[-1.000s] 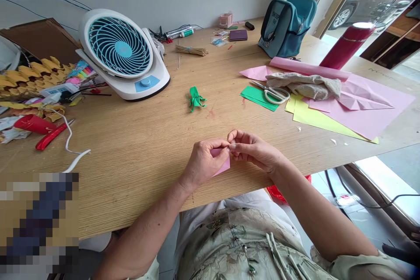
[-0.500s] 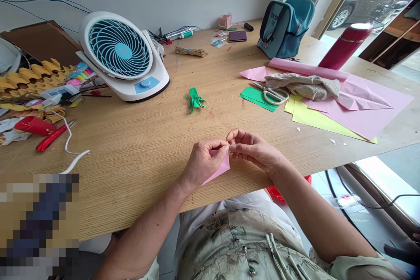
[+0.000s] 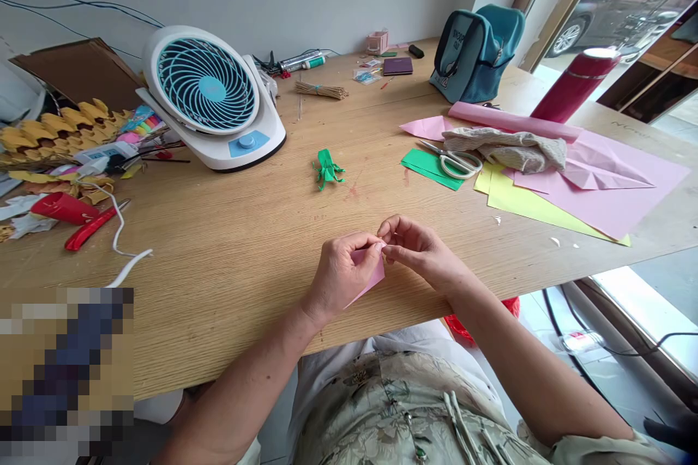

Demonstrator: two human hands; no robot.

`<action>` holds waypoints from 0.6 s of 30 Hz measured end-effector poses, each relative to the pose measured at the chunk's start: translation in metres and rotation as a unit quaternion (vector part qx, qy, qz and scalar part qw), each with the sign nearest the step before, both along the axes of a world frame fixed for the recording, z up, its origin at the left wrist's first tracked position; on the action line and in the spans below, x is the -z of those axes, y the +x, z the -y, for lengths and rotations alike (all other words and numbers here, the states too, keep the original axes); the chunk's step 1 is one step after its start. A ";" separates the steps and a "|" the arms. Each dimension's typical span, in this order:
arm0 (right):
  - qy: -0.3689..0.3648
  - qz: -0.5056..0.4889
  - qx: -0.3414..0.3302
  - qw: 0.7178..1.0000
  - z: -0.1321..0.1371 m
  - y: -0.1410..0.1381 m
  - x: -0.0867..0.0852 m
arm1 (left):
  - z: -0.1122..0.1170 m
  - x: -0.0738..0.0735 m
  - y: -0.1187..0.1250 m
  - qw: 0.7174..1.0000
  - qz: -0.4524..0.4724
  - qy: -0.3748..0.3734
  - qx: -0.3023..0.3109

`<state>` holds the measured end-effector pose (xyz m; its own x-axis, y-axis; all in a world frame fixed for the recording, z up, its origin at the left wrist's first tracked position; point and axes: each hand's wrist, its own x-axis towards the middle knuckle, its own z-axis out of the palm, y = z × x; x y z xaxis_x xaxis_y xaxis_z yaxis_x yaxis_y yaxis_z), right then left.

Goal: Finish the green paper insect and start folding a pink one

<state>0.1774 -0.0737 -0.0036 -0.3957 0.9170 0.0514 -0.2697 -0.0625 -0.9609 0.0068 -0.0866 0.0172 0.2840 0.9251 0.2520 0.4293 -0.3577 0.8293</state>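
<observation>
Near the table's front edge, a small folded sheet of pink paper (image 3: pixel 374 277) is held between both hands, partly covered by the left one. My left hand (image 3: pixel 345 269) is closed, its thumb and forefinger pinching the paper's upper edge. My right hand (image 3: pixel 417 247) pinches at the same upper corner with thumb and forefinger, fingertips touching those of the left. The exact fold under the fingertips is hidden. Beyond the hands lies a green folded-paper figure (image 3: pixel 329 168) with thin leg-like strips.
White-handled scissors (image 3: pixel 459 163) lie on green paper (image 3: pixel 425 163). Yellow paper (image 3: pixel 537 207), large pink sheets (image 3: pixel 616 207) and a grey cloth (image 3: pixel 507 147) are at right, by a red flask (image 3: pixel 575 83) and blue bag (image 3: pixel 474 54). A fan (image 3: pixel 212 98) stands left on the wooden table (image 3: pixel 229 261).
The view has shifted slightly, so everything sits a little further right and lower. Both hands keep their pinch on the pink paper; the right fingers have moved only slightly.
</observation>
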 end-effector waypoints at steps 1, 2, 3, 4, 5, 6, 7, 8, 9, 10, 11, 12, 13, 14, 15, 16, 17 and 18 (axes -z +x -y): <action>0.002 0.000 0.002 1.000 0.000 0.000 0.000 | 0.000 0.001 0.000 1.000 -0.004 0.009 -0.002; 0.002 0.001 0.004 1.000 0.000 -0.001 0.000 | 0.001 0.002 0.001 1.000 -0.007 0.016 -0.004; 0.000 0.001 0.006 1.000 0.000 -0.001 -0.001 | 0.001 0.002 0.001 1.000 -0.009 0.022 -0.005; -0.001 0.001 0.007 1.000 0.000 -0.002 -0.001 | 0.001 0.003 0.001 1.000 -0.010 0.026 -0.006; -0.001 0.001 0.010 1.000 0.001 -0.002 -0.001 | 0.001 0.003 0.001 0.999 -0.011 0.030 -0.008; -0.002 0.001 0.011 1.000 0.001 -0.002 -0.001 | 0.001 0.003 0.002 0.999 -0.011 0.033 -0.009; -0.002 -0.001 0.010 1.000 0.001 -0.002 -0.002 | 0.001 0.003 0.002 0.999 -0.010 0.036 -0.010; -0.001 -0.003 0.008 1.000 0.001 -0.002 -0.002 | 0.001 0.003 0.002 0.999 -0.009 0.038 -0.012; -0.001 -0.006 0.005 1.000 0.002 -0.002 -0.002 | 0.002 0.004 0.002 0.999 -0.008 0.038 -0.014; 0.000 -0.009 0.001 1.000 0.002 -0.002 -0.003 | 0.002 0.004 0.002 0.999 -0.005 0.038 -0.017; 0.001 -0.011 -0.001 1.000 0.002 -0.002 -0.003 | 0.002 0.004 0.002 0.999 -0.003 0.038 -0.019; 0.001 -0.011 -0.003 1.000 0.002 -0.001 -0.003 | 0.002 0.004 0.002 0.999 -0.002 0.038 -0.021; 0.001 -0.009 -0.002 1.000 0.002 -0.001 -0.003 | 0.002 0.004 0.003 0.999 -0.002 0.039 -0.022; 0.002 -0.005 0.000 1.000 0.002 -0.001 -0.004 | 0.002 0.004 0.003 0.999 -0.002 0.043 -0.023; 0.005 -0.001 0.004 1.000 0.002 -0.001 -0.004 | 0.002 0.004 0.003 0.999 -0.001 0.049 -0.024; 0.010 0.003 0.008 1.000 0.002 -0.001 -0.004 | 0.002 0.005 0.003 0.998 0.000 0.055 -0.023; 0.015 0.007 0.013 1.000 0.002 -0.002 -0.004 | 0.002 0.005 0.003 0.998 0.002 0.062 -0.021; 0.021 0.011 0.018 1.000 0.002 -0.002 -0.004 | 0.002 0.005 0.003 0.998 0.004 0.067 -0.017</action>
<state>0.1754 -0.0759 -0.0001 -0.3642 0.9277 0.0818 -0.2495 -0.0126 -0.9683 0.0095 -0.0888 0.0122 0.2503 0.8920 0.3764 0.4367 -0.4510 0.7784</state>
